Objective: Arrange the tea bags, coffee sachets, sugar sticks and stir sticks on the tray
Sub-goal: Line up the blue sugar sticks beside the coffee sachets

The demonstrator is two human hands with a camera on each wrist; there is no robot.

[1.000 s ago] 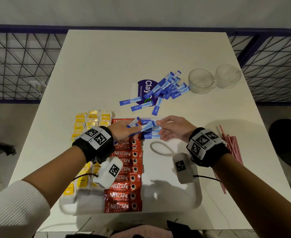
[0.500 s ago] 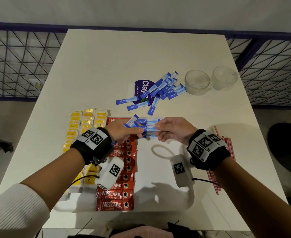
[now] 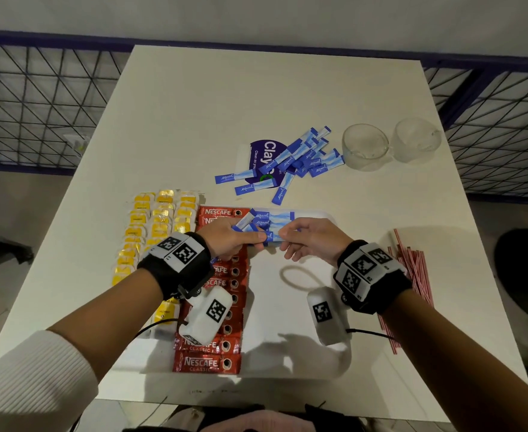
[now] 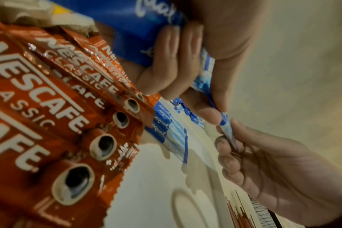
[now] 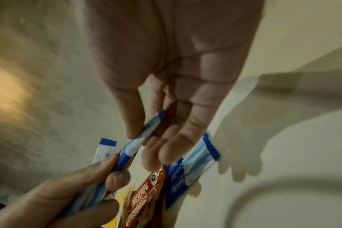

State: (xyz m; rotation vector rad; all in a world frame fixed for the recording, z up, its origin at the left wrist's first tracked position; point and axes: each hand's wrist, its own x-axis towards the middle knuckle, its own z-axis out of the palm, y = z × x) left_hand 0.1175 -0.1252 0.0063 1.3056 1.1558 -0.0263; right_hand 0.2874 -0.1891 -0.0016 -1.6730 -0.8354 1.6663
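Both hands are meeting over the far end of the white tray (image 3: 290, 307) in the head view: the left hand (image 3: 230, 238) is gripping a small bunch of blue sugar sticks (image 3: 250, 221), and the right hand (image 3: 311, 240) is pinching one end of a sugar stick against the left thumb. Red coffee sachets (image 3: 208, 363) are lying in a column down the tray, with yellow tea bags (image 3: 160, 226) in rows just beside them on the left. Loose sugar sticks (image 3: 300, 157) are sitting in a pile farther up the bench (image 3: 256, 98), near two glass cups (image 3: 365, 146). Red stir sticks (image 3: 410, 275) are lying on the bench right of the tray.

From the left wrist, the left hand (image 4: 185, 61) is curling round the sticks while the right hand (image 4: 283, 169) is taking one by its tip.

From the right wrist, the right hand (image 5: 166, 77) is pinching that stick (image 5: 139, 138) between thumb and fingers, and the left hand (image 5: 68, 192) is holding its other end.
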